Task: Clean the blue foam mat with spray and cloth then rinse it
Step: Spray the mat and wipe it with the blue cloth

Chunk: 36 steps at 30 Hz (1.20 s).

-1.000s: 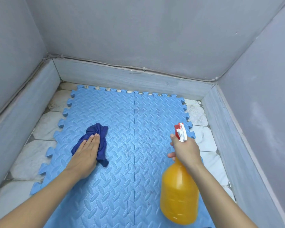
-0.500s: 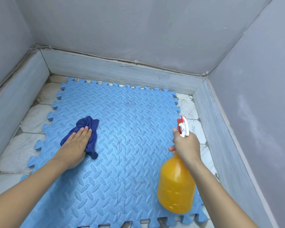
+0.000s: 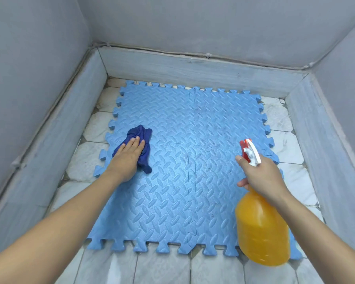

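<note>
A blue foam mat of interlocking tiles lies flat on the tiled floor, with faint dark specks near its middle and right. My left hand presses flat on a crumpled dark blue cloth at the mat's left side. My right hand grips the neck of an orange spray bottle with a red and white trigger head, held above the mat's right edge, nozzle facing away from me.
Grey walls with a low grey ledge enclose the floor on the left, far and right sides. White marble floor tiles show around the mat, widest in front.
The view has pulled back, so the mat's near edge now shows. Both hands keep their places: the left stays on the cloth, the right still holds the bottle.
</note>
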Tool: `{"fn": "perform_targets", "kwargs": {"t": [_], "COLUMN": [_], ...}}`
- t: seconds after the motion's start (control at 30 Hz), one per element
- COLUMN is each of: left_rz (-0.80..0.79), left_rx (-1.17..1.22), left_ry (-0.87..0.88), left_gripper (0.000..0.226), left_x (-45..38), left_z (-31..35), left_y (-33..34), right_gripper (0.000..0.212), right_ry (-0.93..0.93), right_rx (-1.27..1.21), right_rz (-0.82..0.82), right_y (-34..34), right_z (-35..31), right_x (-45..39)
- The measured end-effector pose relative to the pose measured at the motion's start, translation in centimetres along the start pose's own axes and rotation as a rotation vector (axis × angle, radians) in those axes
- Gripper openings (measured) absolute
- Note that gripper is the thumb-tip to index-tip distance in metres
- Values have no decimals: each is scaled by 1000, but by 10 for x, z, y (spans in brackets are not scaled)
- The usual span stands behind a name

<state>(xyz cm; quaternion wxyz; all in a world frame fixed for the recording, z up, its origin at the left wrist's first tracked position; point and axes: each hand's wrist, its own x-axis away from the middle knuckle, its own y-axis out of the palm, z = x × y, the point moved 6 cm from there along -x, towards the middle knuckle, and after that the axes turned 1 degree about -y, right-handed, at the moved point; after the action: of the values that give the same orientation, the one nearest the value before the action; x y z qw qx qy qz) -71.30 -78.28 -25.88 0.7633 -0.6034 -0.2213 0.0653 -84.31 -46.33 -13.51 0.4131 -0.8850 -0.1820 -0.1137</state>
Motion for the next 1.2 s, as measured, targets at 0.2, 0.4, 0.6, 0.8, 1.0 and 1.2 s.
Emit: {"fn": "perform_targets", "kwargs": {"t": [0.2, 0.4, 0.6, 0.8, 1.0, 1.2], "left_rz": [167, 336, 245, 153, 156, 132], "left_rx": [342, 937, 969, 640, 573, 476], "left_ry": [-27, -349, -345, -213, -226, -108], "left_gripper": [71, 56, 59, 60, 60, 58], "left_x": [10, 6, 9, 8, 11, 12], "left_z": [-24, -50, -68, -50, -48, -41], "left_y": [-8, -36, -34, -25, -24, -18], "right_gripper": [33, 22, 27, 26, 27, 26], "right_ry": [-107, -293, -409, -516, -505, -415], "right_rx": [162, 374, 529, 554, 490, 370], "right_rz": [-101, -298, -536, -683, -645, -511], "right_y": [27, 67, 105, 119, 110, 95], "right_z": [-12, -23, -19, -16, -18, -17], "right_x": [11, 38, 70, 91, 91, 78]}}
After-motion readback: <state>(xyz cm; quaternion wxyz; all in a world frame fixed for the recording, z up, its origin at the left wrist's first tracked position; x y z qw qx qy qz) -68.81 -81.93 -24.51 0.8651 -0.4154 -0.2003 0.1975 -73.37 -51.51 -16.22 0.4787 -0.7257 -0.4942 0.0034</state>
